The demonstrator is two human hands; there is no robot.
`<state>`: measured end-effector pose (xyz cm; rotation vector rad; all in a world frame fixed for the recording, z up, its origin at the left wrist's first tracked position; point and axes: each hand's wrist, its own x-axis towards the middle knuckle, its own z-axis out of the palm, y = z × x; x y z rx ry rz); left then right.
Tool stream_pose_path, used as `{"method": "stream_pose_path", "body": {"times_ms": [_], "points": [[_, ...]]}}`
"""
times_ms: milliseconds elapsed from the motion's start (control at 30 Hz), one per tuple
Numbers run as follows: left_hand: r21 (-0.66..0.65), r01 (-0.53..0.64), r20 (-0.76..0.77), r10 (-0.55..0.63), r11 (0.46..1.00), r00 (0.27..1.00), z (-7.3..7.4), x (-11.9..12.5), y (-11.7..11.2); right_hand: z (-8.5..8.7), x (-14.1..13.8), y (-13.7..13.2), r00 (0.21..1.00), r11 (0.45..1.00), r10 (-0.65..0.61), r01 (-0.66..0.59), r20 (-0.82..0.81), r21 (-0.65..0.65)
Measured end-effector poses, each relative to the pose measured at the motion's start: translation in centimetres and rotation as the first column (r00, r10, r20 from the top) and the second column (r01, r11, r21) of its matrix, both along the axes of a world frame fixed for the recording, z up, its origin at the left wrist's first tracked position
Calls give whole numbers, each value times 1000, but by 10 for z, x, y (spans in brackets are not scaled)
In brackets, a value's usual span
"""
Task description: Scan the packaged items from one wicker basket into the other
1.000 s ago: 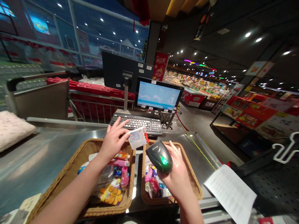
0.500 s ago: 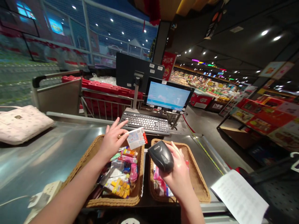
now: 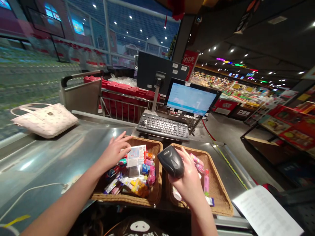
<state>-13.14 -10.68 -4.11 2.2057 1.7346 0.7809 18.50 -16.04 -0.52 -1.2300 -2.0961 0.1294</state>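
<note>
Black, smooth, rounded plastic scanner (image 3: 170, 161), right below frame centre, fills the right hand's (image 3: 189, 173) curled grip; the left hand (image 3: 115, 151) pinches a flat rectangular packet (image 3: 136, 156) over a woven basket (image 3: 159, 173), lower centre.

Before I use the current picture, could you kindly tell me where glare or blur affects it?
Head view, left: white glare on the metal counter; head view, far left: smeared-looking bottles; head view, lower right: paper with print too blurred to read; head view, middle: scanner and small packet fairly clear.
</note>
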Motion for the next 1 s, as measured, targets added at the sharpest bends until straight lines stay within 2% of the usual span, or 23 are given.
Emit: {"method": "stream_pose_path", "body": {"times_ms": [267, 467, 567, 800, 1000], "points": [[-191, 87, -42, -97, 978, 994, -27, -22, -19, 2, -18, -4, 999, 993, 44, -45, -6, -111], [-357, 136, -101, -183, 924, 978, -51, -41, -23, 0, -27, -5, 996, 979, 83, -84, -15, -185], [-411, 135, -115, -199, 902, 973, -57, -47, -25, -3, -30, -6, 998, 974, 69, -66, 8, -217], [-431, 134, -172, -227, 893, 959, -56, -43, -29, -11, -40, -7, 989, 943, 143, -127, 29, -308], [-398, 154, -299, -286, 905, 910, -69, -38, -35, -19, -51, -8, 983, 898, 186, -173, -8, -404]]}}
